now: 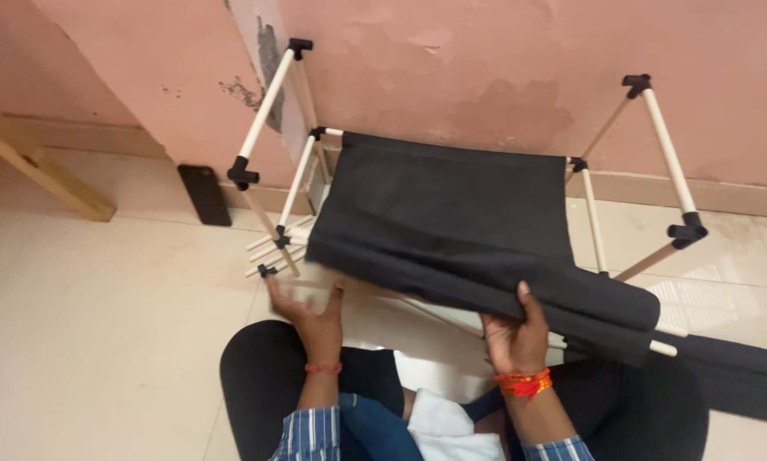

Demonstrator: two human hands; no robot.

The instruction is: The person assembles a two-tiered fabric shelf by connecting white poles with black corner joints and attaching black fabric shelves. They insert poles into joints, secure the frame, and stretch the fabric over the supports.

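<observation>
A rack frame of pale rods and black plastic joints stands on the floor against a pink wall. A black fabric sheet hangs across it, one end on a far rod, the near end sleeved over a rod. My right hand grips the near edge of the black fabric, thumb on top. My left hand is just below the fabric's near left corner with fingers spread; it is blurred and whether it touches a rod is unclear. Both wrists wear red thread bands.
Several loose pale rods lie on the tiled floor by the frame's left side. A dark flat phone-like object leans on the wall base. A wooden beam slants at the left. More black fabric lies at the right.
</observation>
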